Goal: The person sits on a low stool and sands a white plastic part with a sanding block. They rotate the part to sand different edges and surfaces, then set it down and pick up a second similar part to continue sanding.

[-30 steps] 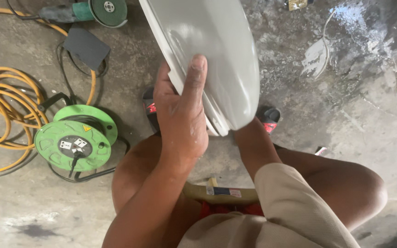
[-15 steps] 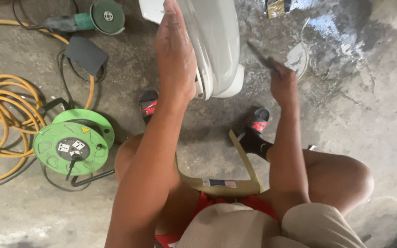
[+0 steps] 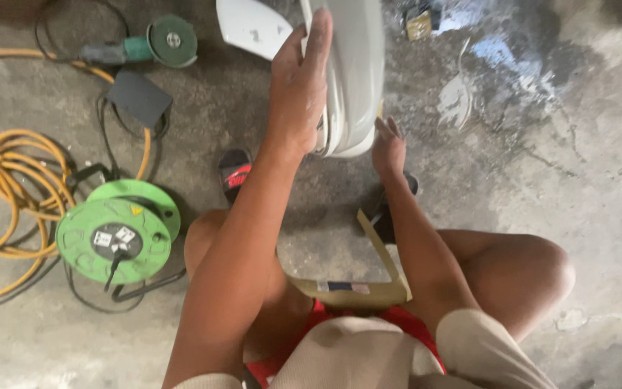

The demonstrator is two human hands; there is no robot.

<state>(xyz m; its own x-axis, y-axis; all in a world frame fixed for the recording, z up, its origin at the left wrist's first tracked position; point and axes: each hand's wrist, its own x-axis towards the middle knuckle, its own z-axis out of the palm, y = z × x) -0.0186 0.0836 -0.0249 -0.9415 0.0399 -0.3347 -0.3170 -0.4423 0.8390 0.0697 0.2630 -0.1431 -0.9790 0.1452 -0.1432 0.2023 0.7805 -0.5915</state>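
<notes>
Floor: bare grey concrete floor, stained.
Panel: white curved panel, upright on edge, between the hands.
Left hand: flat and open, fingers straight, pressed against panel's left face.
Right hand: fingers spread, touching panel's lower edge; no grip.
Nearby: green cable reel, yellow cord, grinder, left of the hands.
</notes>
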